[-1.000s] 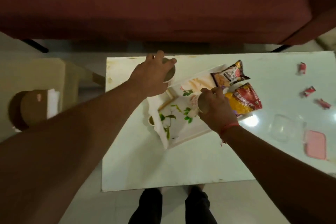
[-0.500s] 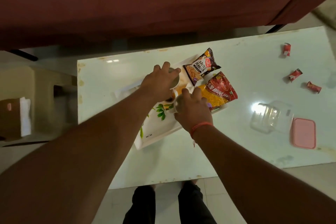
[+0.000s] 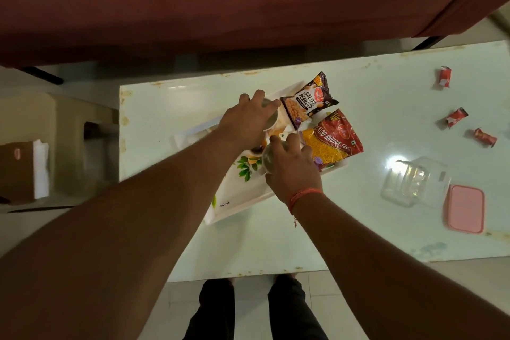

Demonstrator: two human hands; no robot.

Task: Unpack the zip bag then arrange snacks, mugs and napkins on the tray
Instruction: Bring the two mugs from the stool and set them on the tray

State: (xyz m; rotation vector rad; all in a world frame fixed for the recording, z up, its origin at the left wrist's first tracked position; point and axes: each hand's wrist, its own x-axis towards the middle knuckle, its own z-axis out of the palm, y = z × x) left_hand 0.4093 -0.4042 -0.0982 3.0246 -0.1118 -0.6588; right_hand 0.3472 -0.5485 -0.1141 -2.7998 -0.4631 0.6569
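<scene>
A white tray (image 3: 234, 205) with a leaf print lies on the pale table (image 3: 276, 243). Two snack packets rest on its far right end: a dark salted peanuts packet (image 3: 306, 101) and a red bhujia sev packet (image 3: 334, 136). My left hand (image 3: 245, 121) grips a mug (image 3: 271, 121) from above, over the tray's middle, beside the peanuts. My right hand (image 3: 292, 168) holds a second mug (image 3: 267, 160) by its rim, just nearer on the tray. Most of both mugs is hidden by my fingers. A white napkin stack (image 3: 41, 168) stands off the table at the left.
Three small red sachets (image 3: 456, 117) lie scattered at the table's far right. A clear zip bag (image 3: 414, 179) and a pink lidded box (image 3: 465, 208) sit at the right. A dark red sofa (image 3: 220, 3) runs behind the table. A beige stool (image 3: 69, 124) stands left.
My left hand carried its mug from the tray's far left corner to the tray's middle, next to the peanuts. My right hand stayed on its mug. The camera shifted left.
</scene>
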